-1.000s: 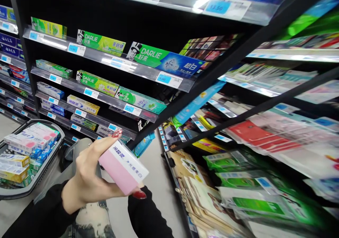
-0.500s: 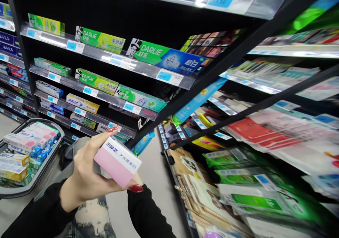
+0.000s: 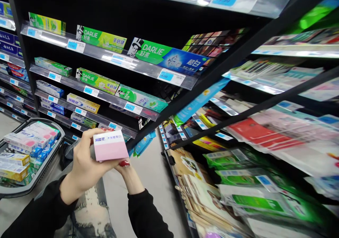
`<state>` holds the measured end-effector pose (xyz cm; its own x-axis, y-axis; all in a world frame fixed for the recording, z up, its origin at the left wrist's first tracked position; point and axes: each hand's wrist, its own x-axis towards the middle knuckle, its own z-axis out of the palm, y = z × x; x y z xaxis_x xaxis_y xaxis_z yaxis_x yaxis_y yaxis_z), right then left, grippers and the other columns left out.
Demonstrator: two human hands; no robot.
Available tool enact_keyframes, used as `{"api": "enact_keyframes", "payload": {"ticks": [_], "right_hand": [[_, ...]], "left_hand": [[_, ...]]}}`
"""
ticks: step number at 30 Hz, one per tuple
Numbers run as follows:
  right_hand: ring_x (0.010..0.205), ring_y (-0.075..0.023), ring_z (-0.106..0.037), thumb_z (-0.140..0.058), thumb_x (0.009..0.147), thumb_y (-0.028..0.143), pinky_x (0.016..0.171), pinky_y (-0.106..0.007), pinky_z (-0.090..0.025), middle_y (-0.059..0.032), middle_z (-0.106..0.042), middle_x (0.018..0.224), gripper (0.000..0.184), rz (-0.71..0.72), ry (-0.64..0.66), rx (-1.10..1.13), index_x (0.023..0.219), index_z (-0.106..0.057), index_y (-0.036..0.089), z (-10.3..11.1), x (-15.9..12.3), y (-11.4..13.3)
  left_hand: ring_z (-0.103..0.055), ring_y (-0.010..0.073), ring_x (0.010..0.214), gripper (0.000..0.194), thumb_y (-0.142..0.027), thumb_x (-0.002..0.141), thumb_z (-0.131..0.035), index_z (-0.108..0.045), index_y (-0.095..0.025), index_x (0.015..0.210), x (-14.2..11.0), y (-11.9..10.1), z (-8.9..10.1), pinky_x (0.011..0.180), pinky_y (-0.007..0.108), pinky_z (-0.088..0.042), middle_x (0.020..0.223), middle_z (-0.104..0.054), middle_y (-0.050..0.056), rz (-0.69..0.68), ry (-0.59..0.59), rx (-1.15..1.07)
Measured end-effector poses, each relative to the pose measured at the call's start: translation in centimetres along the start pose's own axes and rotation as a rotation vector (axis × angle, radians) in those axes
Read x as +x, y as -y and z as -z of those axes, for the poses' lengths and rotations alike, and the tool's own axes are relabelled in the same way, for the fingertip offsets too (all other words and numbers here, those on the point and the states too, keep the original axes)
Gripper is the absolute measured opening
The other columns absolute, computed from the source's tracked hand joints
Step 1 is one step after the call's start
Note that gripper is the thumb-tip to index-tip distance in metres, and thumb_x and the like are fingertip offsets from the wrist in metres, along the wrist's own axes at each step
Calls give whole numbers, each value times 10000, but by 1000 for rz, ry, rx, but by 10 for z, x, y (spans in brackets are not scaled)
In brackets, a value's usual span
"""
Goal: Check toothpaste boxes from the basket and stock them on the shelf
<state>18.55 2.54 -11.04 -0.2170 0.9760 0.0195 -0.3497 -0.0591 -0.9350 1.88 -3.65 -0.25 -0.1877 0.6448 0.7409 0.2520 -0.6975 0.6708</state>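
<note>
My left hand (image 3: 84, 162) grips a white-and-pink toothpaste box (image 3: 111, 150), fingers over its top and the red-nailed thumb along the lower edge. One printed face points toward me, and the rest of the box runs away out of sight. My right hand (image 3: 124, 170) is behind the box and the left thumb. Only its wrist side and the black sleeve show; its fingers are hidden. Just beyond the hands is a low shelf with a yellow-and-white toothpaste box (image 3: 83, 103).
At left, a grey basket (image 3: 57, 153) holds stacked toothpaste boxes. Shelves ahead carry green Darlie boxes (image 3: 102, 38) behind clear price rails (image 3: 124, 63). A dark upright post (image 3: 212, 77) slants across the middle. On the right are racks of green packets (image 3: 255, 201) and wooden boards (image 3: 201, 195).
The toothpaste box has turned in my left hand, its printed face now nearly level and further left. More of my right wrist shows beneath it. The basket has stayed put.
</note>
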Motion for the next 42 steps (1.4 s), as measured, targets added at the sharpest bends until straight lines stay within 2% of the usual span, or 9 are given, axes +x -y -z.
{"api": "enact_keyframes", "payload": {"ticks": [3,6,10,15,21,24,30,36,42], "right_hand": [[569,-204,-642,-559,770,727,514,-328,-524,-45,-717,707,553,-106,19,51,914,-688,209,10,-4,8],[468,-175,-593,-551,710,799,510,-324,-515,-32,-683,612,638,-150,39,84,867,-682,195,19,-11,21],[426,-159,-532,-612,692,756,578,-378,-543,26,-615,525,509,42,-16,17,797,-659,260,27,-21,44],[446,-153,-531,-711,693,631,476,-322,-503,18,-660,654,421,381,-105,-186,937,-656,293,26,-38,82],[554,-162,-576,-827,550,584,423,-262,-457,-21,-660,813,608,618,-240,-458,1044,-657,272,23,-70,117],[521,-134,-540,-809,599,564,413,-255,-442,-30,-659,904,550,639,-271,-545,1046,-660,281,23,-82,120],[755,-178,-625,-825,609,540,607,-282,-523,-32,-649,1051,503,679,-289,-584,1020,-676,291,25,-85,118],[796,-188,-645,-822,621,538,631,-286,-548,-39,-651,1057,500,712,-245,-588,1028,-680,286,24,-83,120],[706,-183,-642,-796,629,586,523,-277,-536,-61,-659,1054,527,705,-248,-637,1043,-670,285,20,-82,124]], "left_hand": [[-683,186,890,541,-341,683,-833,-551,-246,1135,3,4,3,754,275,-547,1017,-675,17,1,-12,13],[-665,189,888,543,-353,652,-849,-585,-239,1112,8,10,7,760,281,-531,1022,-669,13,90,-70,3],[-647,194,920,538,-375,644,-848,-610,-213,1098,15,27,14,801,280,-519,1014,-667,24,269,-107,-199],[-669,244,992,593,-426,565,-884,-640,-226,1067,25,50,27,838,317,-548,1039,-700,61,383,51,-584],[-712,271,939,605,-307,452,-944,-686,-280,998,29,53,40,842,399,-580,976,-720,22,251,166,-740],[-713,275,960,550,-321,461,-942,-702,-295,955,31,49,41,918,458,-558,935,-712,1,192,189,-779],[-717,268,932,481,-338,494,-931,-702,-275,913,35,44,43,932,489,-556,890,-701,0,159,204,-800],[-723,245,939,434,-249,551,-910,-714,-249,938,35,46,44,945,435,-559,910,-712,-3,113,200,-847],[-722,238,963,492,-238,516,-924,-724,-267,965,38,44,44,982,406,-539,933,-723,-26,99,212,-875]]}}
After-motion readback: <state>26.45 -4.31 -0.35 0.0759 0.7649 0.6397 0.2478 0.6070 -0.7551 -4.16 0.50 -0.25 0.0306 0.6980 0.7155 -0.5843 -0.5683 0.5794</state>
